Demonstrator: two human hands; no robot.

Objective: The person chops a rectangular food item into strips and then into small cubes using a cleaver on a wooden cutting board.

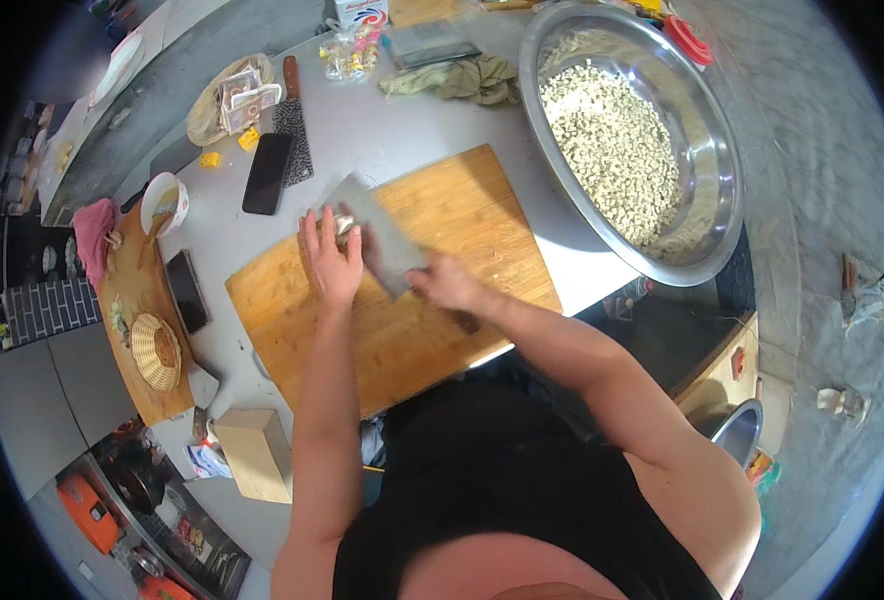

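Note:
A wooden cutting board (442, 330) lies before me on a light tabletop. My right hand (449, 283) grips a cleaver (389, 240) over the board, its broad grey blade blurred and slanting up to the left. My left hand (331, 259) is at the board's far left edge, with a small pale piece of food (343, 224) between thumb and forefinger. The blade runs close beside the thumb. Fingers partly hide the food, so its kind is unclear. A few pale crumbs (496, 276) lie on the board's right part.
A large steel basin (712, 187) of pale diced food (610, 150) stands at the right. Beyond the board lie a black phone (268, 174), a second cleaver (292, 124) and a cloth (464, 79). On the left are a bowl (164, 202), another phone (186, 291) and a wicker basket (155, 352).

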